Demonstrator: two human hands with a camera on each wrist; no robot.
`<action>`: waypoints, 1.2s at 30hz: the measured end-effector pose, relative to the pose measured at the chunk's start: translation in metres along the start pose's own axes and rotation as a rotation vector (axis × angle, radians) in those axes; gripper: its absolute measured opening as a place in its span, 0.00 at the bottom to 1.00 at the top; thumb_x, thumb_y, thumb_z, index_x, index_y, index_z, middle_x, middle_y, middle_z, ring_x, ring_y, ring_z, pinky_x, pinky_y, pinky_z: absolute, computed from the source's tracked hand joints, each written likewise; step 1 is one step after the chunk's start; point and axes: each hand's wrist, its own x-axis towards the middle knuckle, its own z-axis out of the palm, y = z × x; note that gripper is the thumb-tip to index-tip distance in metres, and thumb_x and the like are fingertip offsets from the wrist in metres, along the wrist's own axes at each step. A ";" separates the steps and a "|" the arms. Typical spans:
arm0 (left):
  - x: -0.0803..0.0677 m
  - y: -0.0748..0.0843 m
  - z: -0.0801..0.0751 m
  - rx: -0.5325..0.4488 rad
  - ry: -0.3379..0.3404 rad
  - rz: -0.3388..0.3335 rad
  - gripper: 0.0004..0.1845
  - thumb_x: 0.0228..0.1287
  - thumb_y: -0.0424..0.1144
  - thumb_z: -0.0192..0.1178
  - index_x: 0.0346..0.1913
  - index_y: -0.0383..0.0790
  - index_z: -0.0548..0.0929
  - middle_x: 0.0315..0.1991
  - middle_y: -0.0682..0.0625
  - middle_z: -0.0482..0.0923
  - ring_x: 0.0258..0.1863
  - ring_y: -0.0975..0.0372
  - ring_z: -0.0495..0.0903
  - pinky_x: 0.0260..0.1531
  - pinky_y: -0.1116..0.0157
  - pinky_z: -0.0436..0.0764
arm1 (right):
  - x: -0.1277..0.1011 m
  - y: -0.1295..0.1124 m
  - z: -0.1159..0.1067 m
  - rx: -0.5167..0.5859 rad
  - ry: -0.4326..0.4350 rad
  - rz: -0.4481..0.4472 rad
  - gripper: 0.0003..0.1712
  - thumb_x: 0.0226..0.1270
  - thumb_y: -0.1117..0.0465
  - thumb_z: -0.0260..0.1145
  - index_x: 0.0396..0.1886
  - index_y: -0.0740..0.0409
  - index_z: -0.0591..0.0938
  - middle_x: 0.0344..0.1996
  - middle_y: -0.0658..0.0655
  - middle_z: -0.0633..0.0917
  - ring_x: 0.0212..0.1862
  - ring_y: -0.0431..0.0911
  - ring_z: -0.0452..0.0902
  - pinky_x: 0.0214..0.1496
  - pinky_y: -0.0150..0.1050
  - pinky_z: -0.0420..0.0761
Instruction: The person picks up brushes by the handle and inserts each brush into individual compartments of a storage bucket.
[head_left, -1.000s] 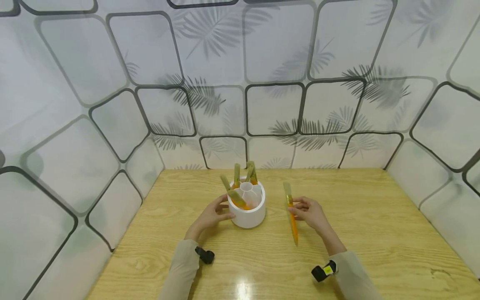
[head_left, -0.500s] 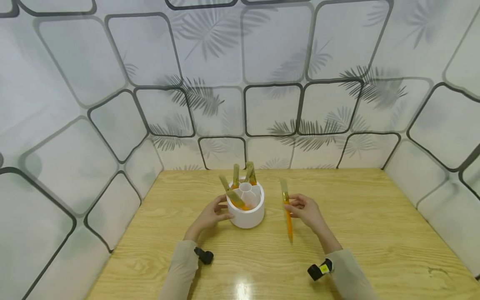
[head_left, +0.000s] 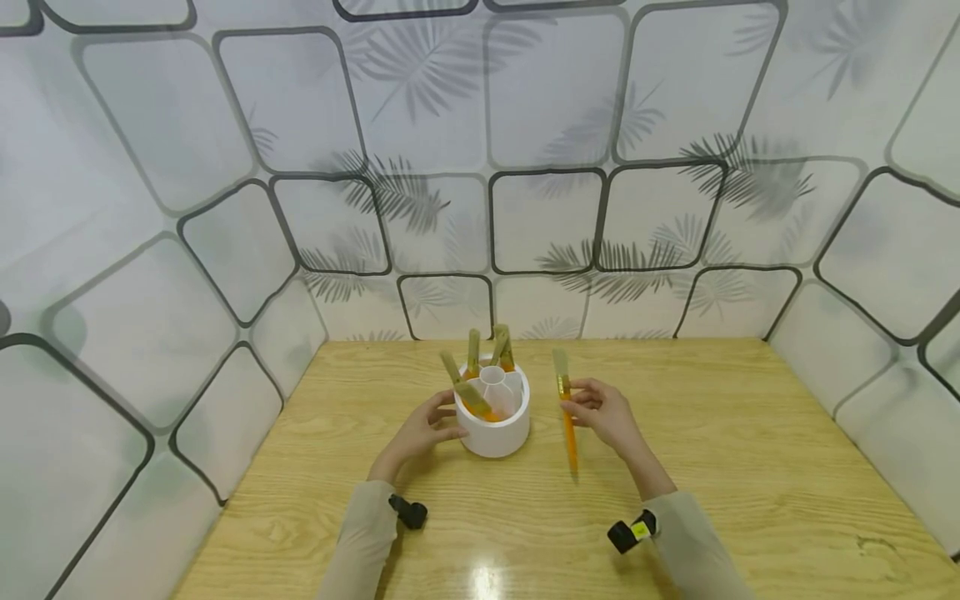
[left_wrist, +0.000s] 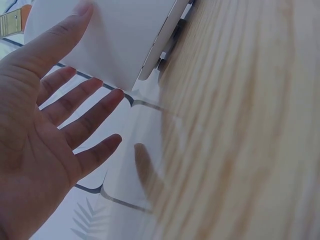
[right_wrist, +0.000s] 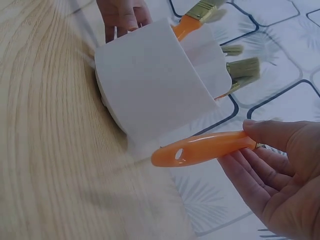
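Observation:
A round white holder (head_left: 492, 442) with inner dividers and a central tube stands mid-table. Several orange-handled paintbrushes (head_left: 480, 402) lean in it, bristles up. My left hand (head_left: 416, 432) is at the holder's left side, thumb against its wall, and in the left wrist view its fingers (left_wrist: 87, 117) are extended. To the right of the holder, my right hand (head_left: 606, 415) pinches another paintbrush (head_left: 568, 429) between thumb and fingers near the metal band. Its bristles point away from me, and the right wrist view shows its orange handle (right_wrist: 205, 149) apart from the holder.
The wooden table (head_left: 720, 467) meets patterned curtain walls (head_left: 547, 217) at the back and both sides. Each wrist carries a small black camera, the left camera (head_left: 408, 512) and the right camera (head_left: 630, 532).
My right hand has moved left and slightly away from me with the paintbrush, closer to the holder, and the brush stands a little straighter. The left hand and the holder have stayed in place.

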 end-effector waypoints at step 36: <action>0.000 0.001 0.000 0.009 -0.016 0.017 0.40 0.55 0.37 0.67 0.69 0.37 0.59 0.65 0.37 0.63 0.61 0.42 0.67 0.62 0.45 0.65 | 0.008 -0.022 0.010 0.037 0.033 -0.082 0.24 0.59 0.60 0.68 0.54 0.63 0.76 0.39 0.66 0.82 0.38 0.51 0.80 0.37 0.38 0.85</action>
